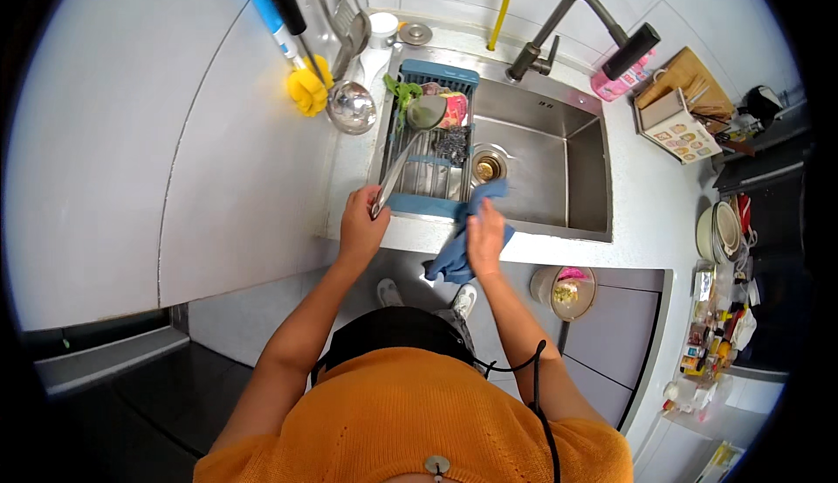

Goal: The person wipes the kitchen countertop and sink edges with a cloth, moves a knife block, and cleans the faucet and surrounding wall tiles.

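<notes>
My left hand [360, 228] is closed around the handle of a metal ladle [394, 178]. The ladle's rounded head points away from me, over the drying rack [428, 204] with blue-grey ends at the sink's left side. In that rack lie green leaves [401, 92], a red-and-yellow sponge [454, 109] and a dark steel-wool scrubber [451, 145]. My right hand [484, 237], slightly blurred, grips a blue cloth [452, 260] at the sink's front edge. The cloth hangs down over the counter edge and is apart from the ladle.
The steel sink [524, 147] has a tall faucet [576, 3] behind it. Utensils hang at the left wall, including another ladle [352, 108] and a yellow brush [307, 90]. A pink bottle [615, 82] and cutting board [685, 82] stand right. Below the counter hangs a bin [563, 291].
</notes>
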Demonstrator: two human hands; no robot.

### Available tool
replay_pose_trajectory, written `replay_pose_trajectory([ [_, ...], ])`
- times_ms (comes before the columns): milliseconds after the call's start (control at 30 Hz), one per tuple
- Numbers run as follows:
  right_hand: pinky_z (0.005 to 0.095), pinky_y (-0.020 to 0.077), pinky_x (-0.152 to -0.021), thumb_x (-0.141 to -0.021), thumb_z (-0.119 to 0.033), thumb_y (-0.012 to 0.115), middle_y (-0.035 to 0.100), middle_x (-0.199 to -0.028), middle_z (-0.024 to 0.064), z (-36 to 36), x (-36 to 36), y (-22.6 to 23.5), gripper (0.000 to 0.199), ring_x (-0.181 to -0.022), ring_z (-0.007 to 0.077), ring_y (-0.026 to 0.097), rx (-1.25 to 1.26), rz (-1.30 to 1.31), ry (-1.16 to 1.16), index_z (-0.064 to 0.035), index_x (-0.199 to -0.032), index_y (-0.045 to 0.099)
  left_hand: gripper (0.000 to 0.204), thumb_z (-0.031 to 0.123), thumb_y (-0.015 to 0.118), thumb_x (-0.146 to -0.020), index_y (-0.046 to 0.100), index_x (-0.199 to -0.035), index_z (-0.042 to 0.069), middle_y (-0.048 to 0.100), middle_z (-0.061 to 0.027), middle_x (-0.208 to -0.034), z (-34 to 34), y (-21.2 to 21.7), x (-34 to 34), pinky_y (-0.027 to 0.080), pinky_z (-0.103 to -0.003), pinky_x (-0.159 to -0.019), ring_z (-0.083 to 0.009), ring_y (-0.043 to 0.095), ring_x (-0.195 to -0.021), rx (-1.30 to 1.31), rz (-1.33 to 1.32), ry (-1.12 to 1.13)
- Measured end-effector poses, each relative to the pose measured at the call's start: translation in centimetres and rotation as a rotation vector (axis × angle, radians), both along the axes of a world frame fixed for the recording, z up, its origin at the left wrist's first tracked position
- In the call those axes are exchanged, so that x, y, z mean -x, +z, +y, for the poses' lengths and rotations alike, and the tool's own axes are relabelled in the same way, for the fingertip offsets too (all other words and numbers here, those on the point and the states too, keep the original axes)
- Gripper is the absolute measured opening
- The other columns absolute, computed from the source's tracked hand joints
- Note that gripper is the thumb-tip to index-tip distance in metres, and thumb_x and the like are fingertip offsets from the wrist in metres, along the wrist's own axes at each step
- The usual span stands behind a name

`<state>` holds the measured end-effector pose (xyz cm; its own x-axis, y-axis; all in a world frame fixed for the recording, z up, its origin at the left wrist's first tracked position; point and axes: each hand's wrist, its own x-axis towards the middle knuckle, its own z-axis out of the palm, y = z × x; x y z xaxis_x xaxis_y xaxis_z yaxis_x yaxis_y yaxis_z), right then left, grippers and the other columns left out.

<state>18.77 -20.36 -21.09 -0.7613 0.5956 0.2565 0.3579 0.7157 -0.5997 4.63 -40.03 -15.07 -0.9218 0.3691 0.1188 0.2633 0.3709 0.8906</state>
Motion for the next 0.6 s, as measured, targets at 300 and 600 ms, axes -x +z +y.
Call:
replay_pose_trajectory([
  [300, 0.0478, 0.0212, -0.107, -0.090, -0.030, 0.050, 0.040, -0.137, 0.0133, -9.7, 7.4, 0.8, 0.041, -0.133, 0.0291, 0.027, -0.285, -0.262, 0.440, -0.0087, -0.124, 0.051, 0.029, 0.004, 0.064, -0.076, 0.059, -0.105, 0.002, 0.058, -0.0064, -0.087, -1.2, 3.0, 3.4, 0.046, -0.026, -0.062, -0.0124, 0.054, -0.069, -0.029, 0.072, 0.012],
  [600, 0.0432, 0.0279, -0.105, -0.076, -0.016, 0.057, 0.050, -0.125, 0.0116, -13.9, 13.4, -1.0, 0.039, -0.122, 0.0282, 0.040, -0.336, -0.105, 0.837, -0.0035, -0.113, 0.057, 0.029, 0.002, 0.062, -0.074, 0.058, -0.103, 0.003, 0.059, -0.0072, -0.090, -2.5, 1.1, 3.5, 0.046, -0.027, -0.066, -0.0145, 0.055, -0.072, 0.079, 0.039, -0.040],
])
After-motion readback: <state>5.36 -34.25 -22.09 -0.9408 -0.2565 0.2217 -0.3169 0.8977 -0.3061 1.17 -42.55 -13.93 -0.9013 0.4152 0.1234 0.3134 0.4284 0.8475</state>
